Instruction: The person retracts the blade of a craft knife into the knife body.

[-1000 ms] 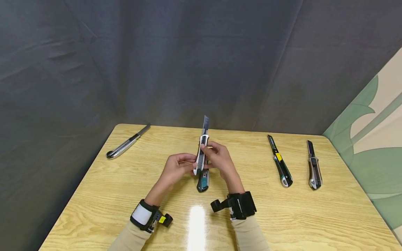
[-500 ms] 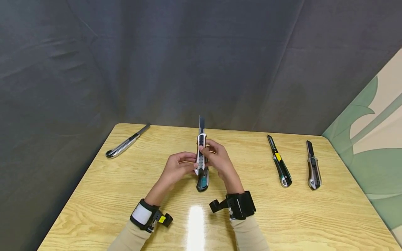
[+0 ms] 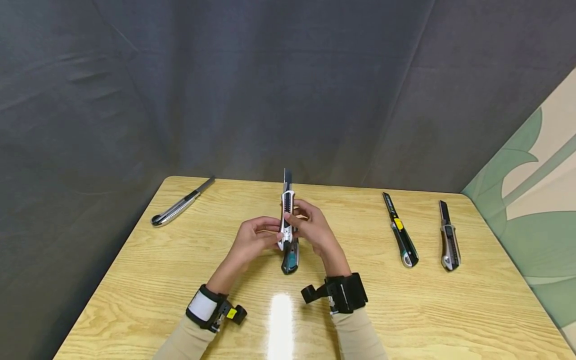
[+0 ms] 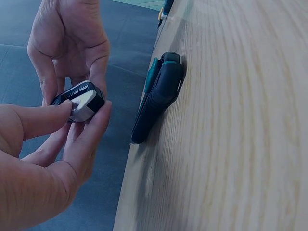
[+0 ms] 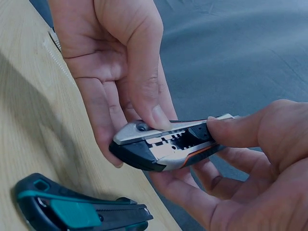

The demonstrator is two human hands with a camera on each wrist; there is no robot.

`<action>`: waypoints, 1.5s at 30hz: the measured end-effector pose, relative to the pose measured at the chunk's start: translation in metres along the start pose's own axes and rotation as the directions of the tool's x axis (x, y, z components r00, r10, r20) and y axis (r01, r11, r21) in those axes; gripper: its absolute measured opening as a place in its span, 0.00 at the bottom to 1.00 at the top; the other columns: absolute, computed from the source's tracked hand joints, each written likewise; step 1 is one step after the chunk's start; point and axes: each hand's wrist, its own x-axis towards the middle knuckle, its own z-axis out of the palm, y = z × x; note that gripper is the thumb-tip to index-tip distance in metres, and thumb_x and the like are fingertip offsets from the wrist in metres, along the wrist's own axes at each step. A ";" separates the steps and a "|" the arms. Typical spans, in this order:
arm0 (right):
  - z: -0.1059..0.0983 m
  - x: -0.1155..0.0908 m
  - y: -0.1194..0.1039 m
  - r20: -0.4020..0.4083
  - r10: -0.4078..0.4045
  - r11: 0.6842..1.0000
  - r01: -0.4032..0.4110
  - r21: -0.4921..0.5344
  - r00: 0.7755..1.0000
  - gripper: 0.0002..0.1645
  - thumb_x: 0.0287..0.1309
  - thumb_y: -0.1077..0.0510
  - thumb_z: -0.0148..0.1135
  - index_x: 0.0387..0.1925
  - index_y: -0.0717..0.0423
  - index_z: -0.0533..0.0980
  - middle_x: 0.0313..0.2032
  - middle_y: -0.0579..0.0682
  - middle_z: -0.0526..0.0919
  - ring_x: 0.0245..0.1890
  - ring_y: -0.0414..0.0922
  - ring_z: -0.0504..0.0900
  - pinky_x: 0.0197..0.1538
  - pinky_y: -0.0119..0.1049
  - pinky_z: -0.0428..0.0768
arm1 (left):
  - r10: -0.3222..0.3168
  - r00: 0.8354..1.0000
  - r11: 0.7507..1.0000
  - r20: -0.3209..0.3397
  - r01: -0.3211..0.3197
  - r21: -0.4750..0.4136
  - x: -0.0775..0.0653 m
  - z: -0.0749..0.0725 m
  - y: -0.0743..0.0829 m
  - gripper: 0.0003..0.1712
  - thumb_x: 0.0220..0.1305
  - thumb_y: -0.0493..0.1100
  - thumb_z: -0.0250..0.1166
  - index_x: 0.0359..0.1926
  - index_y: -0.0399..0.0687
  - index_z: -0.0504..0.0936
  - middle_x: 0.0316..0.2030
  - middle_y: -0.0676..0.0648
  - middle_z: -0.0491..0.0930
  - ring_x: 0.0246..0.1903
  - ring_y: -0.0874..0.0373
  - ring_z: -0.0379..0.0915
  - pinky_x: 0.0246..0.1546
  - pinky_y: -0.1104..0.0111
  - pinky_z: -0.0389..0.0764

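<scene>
A silver-and-black utility knife with orange trim is held over the table, its blade extended and pointing away. My left hand grips its rear end between thumb and fingers. Further forward, my right hand holds the same knife, its thumb pressing on the dark slider and its fingers behind the body. Below and partly hidden by the held knife lies a black-and-teal utility knife, its butt toward me.
A silver utility knife lies at the table's back left. On the right are a green-and-black one with a yellow slider and a grey-brown one. A dark curtain hangs behind the wooden table.
The held knife's blade tip has swung left, so the knife points more straight away from me. My right thumb sits slightly lower along it, and the blade shows a little shorter.
</scene>
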 end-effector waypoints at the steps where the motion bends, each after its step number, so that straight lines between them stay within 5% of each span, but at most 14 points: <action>1: 0.000 0.000 0.000 0.003 -0.002 1.000 0.002 -0.001 1.000 0.17 0.60 0.57 0.61 0.51 0.50 0.76 0.40 0.57 0.73 0.35 0.49 0.78 0.34 0.47 0.86 | -0.003 1.000 1.000 0.006 0.003 -0.003 0.000 0.000 0.001 0.18 0.54 0.33 0.68 0.48 0.39 0.80 0.47 0.30 0.75 0.41 0.46 0.79 0.43 0.49 0.85; 10: 0.003 -0.001 0.000 0.035 -0.015 1.000 0.015 0.015 0.999 0.17 0.61 0.60 0.60 0.52 0.52 0.75 0.42 0.59 0.72 0.35 0.51 0.79 0.32 0.44 0.87 | -0.022 0.999 1.000 0.047 0.022 0.006 -0.004 -0.005 0.011 0.19 0.55 0.30 0.66 0.50 0.33 0.77 0.46 0.30 0.76 0.41 0.42 0.78 0.44 0.46 0.84; 26: 0.004 -0.002 0.001 0.052 -0.019 0.999 0.017 0.037 0.998 0.19 0.57 0.64 0.61 0.51 0.52 0.74 0.43 0.60 0.74 0.36 0.52 0.81 0.37 0.44 0.87 | 0.031 1.000 0.999 0.000 -0.031 0.013 0.000 -0.006 0.000 0.15 0.53 0.31 0.67 0.44 0.40 0.81 0.41 0.34 0.79 0.36 0.46 0.80 0.36 0.54 0.88; 45: 0.001 -0.005 -0.006 0.101 0.018 1.000 -0.019 0.013 0.995 0.27 0.56 0.64 0.62 0.59 0.54 0.70 0.48 0.65 0.71 0.42 0.56 0.79 0.46 0.55 0.84 | 0.012 1.000 1.000 0.006 -0.012 -0.014 -0.001 -0.007 0.000 0.15 0.54 0.30 0.67 0.45 0.39 0.81 0.42 0.32 0.78 0.37 0.45 0.80 0.37 0.53 0.88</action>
